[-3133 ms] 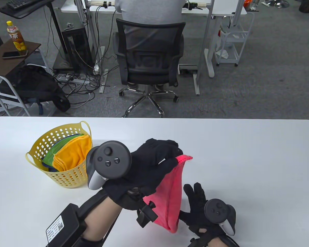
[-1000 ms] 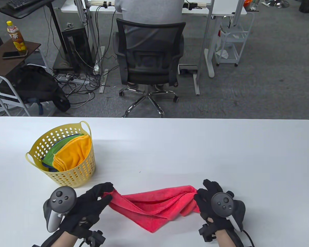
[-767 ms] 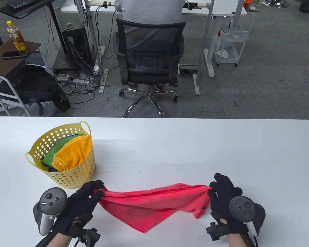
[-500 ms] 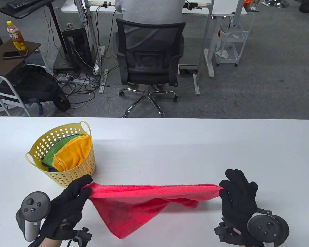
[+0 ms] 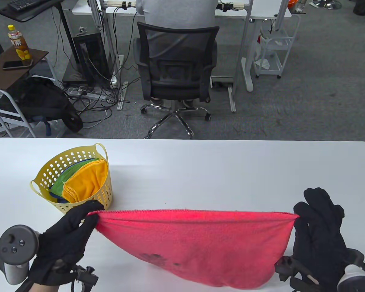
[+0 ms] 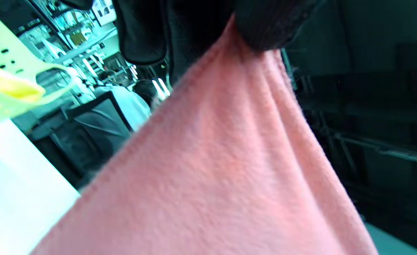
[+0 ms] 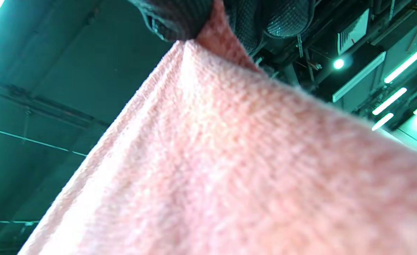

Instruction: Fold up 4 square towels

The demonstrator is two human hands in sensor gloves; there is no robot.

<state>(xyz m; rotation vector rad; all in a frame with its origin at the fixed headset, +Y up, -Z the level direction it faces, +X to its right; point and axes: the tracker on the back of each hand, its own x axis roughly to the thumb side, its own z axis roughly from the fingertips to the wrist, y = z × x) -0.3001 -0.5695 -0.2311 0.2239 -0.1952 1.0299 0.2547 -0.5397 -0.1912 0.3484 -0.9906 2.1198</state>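
Above the near worktop (image 5: 200,170), the left hand (image 5: 65,237) pinches one top corner of the red towel (image 5: 194,240) and the right hand (image 5: 318,231) pinches the other, its edge taut between them. Soft, light cloth sags; corners seem the best hold. The basket (image 5: 76,210) crowds the left; open room lies beyond and right.

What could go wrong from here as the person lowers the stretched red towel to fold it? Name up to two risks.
1. The left hand and right hand each pinch only a corner of the red towel, so a corner might slip free.
2. The left hand is close to the yellow basket, so it might nudge the basket as the towel is laid down.
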